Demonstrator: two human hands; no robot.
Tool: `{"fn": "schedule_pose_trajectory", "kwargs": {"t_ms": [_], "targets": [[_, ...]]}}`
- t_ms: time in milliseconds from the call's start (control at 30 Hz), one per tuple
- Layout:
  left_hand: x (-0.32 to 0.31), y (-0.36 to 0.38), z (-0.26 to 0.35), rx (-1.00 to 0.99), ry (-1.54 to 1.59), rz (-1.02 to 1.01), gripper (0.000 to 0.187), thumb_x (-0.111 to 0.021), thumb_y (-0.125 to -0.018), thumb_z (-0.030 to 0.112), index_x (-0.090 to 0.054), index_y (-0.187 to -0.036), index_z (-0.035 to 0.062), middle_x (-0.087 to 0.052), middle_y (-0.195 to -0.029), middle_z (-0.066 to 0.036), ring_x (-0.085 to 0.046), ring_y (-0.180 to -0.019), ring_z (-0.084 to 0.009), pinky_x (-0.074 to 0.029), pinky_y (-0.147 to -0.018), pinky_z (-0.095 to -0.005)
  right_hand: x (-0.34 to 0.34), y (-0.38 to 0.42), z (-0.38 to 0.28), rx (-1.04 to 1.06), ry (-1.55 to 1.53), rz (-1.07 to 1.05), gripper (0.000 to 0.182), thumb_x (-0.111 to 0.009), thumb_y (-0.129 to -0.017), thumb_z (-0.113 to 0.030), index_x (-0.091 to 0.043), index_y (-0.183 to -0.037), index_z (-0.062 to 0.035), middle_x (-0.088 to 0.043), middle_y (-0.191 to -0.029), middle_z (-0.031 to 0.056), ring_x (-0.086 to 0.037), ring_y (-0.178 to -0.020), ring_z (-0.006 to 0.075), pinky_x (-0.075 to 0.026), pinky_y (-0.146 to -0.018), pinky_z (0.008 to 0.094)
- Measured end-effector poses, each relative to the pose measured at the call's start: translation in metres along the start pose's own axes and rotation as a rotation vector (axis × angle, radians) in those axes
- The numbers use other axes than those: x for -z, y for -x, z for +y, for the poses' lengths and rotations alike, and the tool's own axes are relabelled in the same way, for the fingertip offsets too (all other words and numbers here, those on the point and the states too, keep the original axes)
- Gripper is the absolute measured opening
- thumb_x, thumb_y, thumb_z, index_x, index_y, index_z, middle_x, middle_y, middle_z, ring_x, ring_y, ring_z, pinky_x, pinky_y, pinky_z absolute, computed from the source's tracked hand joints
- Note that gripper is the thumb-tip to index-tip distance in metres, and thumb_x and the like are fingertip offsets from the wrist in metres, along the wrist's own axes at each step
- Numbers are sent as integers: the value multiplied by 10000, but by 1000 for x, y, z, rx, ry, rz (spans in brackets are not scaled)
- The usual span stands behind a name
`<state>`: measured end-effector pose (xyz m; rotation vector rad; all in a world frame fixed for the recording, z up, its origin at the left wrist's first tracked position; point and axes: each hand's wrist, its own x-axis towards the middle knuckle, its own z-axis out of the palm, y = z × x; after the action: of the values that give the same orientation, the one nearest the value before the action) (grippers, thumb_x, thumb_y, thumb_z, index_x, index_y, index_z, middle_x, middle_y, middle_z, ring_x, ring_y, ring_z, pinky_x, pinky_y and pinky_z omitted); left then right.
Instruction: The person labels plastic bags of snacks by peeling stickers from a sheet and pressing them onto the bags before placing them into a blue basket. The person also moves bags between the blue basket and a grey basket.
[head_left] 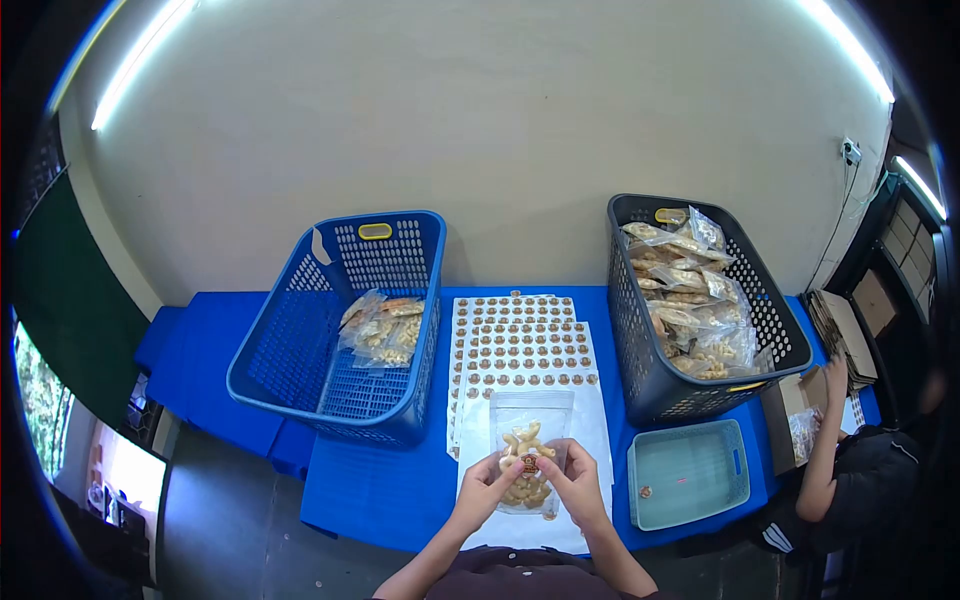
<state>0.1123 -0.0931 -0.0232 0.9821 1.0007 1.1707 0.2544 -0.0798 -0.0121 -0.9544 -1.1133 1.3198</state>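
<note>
Between my hands is a clear zip pouch of cashew nuts (520, 438), upright and facing me. A small brown round sticker (530, 465) sits on its front. My left hand (482, 490) grips the pouch's left side, and my right hand (577, 488) grips the right side. Both thumbs press at the sticker's edges, while the other fingers are partly hidden behind the pouch. Under and beyond it lie overlapping white sheets of round brown stickers (520, 345). The nearest sheet has a large bare white area.
A blue basket (300, 418) at left holds several filled pouches. The dark grey basket (640, 395) at right is heaped with pouches. Nearer stands a pale teal tray (690, 518) with a loose sticker inside. At far right, a co-worker's arm (822, 465) reaches over a cardboard box (778, 425).
</note>
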Motion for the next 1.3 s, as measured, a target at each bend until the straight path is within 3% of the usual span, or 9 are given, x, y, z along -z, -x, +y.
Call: {"fn": "schedule_pose_trajectory", "kwargs": {"t_ms": [67,233,567,733,833,933,1033,1167,1300], "targets": [[-3,1,2,14,-44,24,311,-590,-828,183,-542,-1027,-52,-600,-881,-47,-544,-777,-57,-439,-662,-187,-7,-1,2,91,66,38,172,-617,-786,-82,-548,-911,14,-598,-806,48,-548,-740,74,-434,-670,208],[-4,5,17,46,-218,-11,311,-614,-808,152,-549,-1039,-47,-604,-893,-46,-551,-757,-58,-446,-641,-189,-3,-3,7,10,75,99,160,-635,-774,-95,-572,-866,21,-602,-779,54,-551,-689,71,-444,-623,205],[6,-3,-3,-10,-81,-54,324,-599,-816,167,-536,-1058,-40,-604,-889,-47,-553,-778,-61,-450,-670,-198,-3,-12,14,-66,-9,108,139,-637,-779,-105,-583,-811,19,-595,-730,39,-533,-648,56,-421,-565,193],[-2,-9,-3,-39,-182,104,327,-568,-836,190,-528,-1065,-40,-603,-866,-44,-559,-727,-59,-453,-618,-190,-9,-7,16,25,108,137,151,-642,-777,-118,-579,-796,18,-592,-714,33,-529,-647,52,-418,-575,189],[-5,-8,-1,-157,-250,114,298,-593,-822,211,-564,-985,-37,-568,-698,-11,-464,-572,-18,-361,-468,-174,-5,-8,17,44,154,131,151,-639,-780,-119,-580,-796,19,-596,-719,36,-530,-649,50,-419,-576,188],[6,-9,-6,-120,-394,-13,345,-556,-845,208,-519,-1062,-57,-594,-769,-23,-517,-652,-18,-402,-521,-169,-4,-9,11,-7,138,126,147,-632,-786,-119,-584,-796,20,-598,-718,36,-530,-650,48,-419,-576,188],[12,-13,-23,-142,-256,-23,346,-549,-849,211,-517,-1069,-54,-587,-730,-9,-491,-621,-3,-376,-495,-166,-3,-11,18,13,120,120,164,-624,-798,-151,-581,-819,6,-577,-698,15,-509,-622,40,-407,-559,184],[11,-3,-18,-54,-367,19,348,-541,-855,222,-516,-1081,-42,-592,-735,-11,-495,-612,-4,-380,-498,-165,-3,-13,24,-18,5,112,212,-627,-799,-189,-565,-870,1,-567,-716,9,-516,-661,53,-412,-605,188],[8,-4,-23,-78,-297,80,352,-544,-852,230,-523,-1083,-34,-590,-726,3,-487,-594,-2,-370,-484,-164,-8,-14,20,159,132,38,210,-621,-799,-165,-550,-899,6,-571,-764,24,-528,-703,68,-423,-639,191]]}}
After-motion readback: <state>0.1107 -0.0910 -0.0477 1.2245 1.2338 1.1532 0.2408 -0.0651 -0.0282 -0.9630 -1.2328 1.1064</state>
